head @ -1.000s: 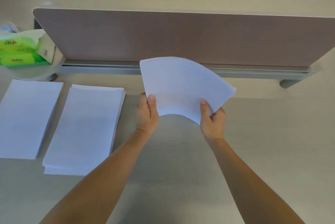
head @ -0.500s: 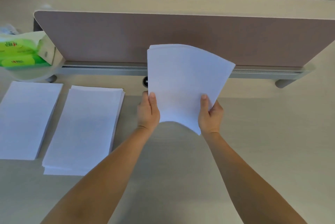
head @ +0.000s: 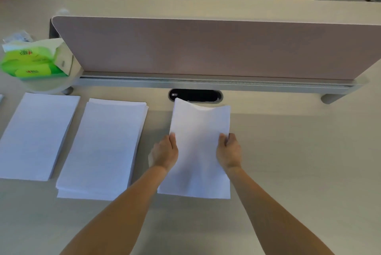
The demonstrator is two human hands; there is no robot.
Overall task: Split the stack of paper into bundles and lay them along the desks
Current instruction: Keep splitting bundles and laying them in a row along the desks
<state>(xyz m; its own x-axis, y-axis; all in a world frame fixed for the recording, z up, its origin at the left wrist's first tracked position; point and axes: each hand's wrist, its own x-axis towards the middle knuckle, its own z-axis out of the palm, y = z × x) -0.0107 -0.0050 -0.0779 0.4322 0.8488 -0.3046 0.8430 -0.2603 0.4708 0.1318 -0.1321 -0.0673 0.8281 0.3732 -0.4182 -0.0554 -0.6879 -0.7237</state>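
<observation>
Office setting: pale wood-grain worktop (head: 288, 162), matt, with a mauve fabric-faced divider (head: 206, 48) standing along its far edge on a grey metal rail; an oval black cable port (head: 195, 95) is cut into the surface just near of the rail.

Item 1: paper bundle (head: 201, 131), white, thin, rectangular, long axis running near to far. It lies between both hands, its near end seemingly down on the worktop and its far edge bowed upward, just short of the cable port.

Item 2: left hand (head: 166, 152), clamped on the bundle's left long edge, thumb on top.

Item 3: right hand (head: 228, 151), clamped on the right long edge, fingers curled over it. Both hands grip about midway along; neither is clearly nearer.

Item 4: thicker paper stack (head: 103, 147), same orientation, edges slightly fanned, just left of the bundle with a strip of bare worktop between.

Item 5: thinner paper bundle (head: 37, 135), further left, flat and squared.

Item 6: green tissue packs (head: 31, 62), glossy wrap, far left by the divider's end.

Judgement: laying-down appears nearly complete; the coming move likely needs the far edge flattened and both grips released sideways.
</observation>
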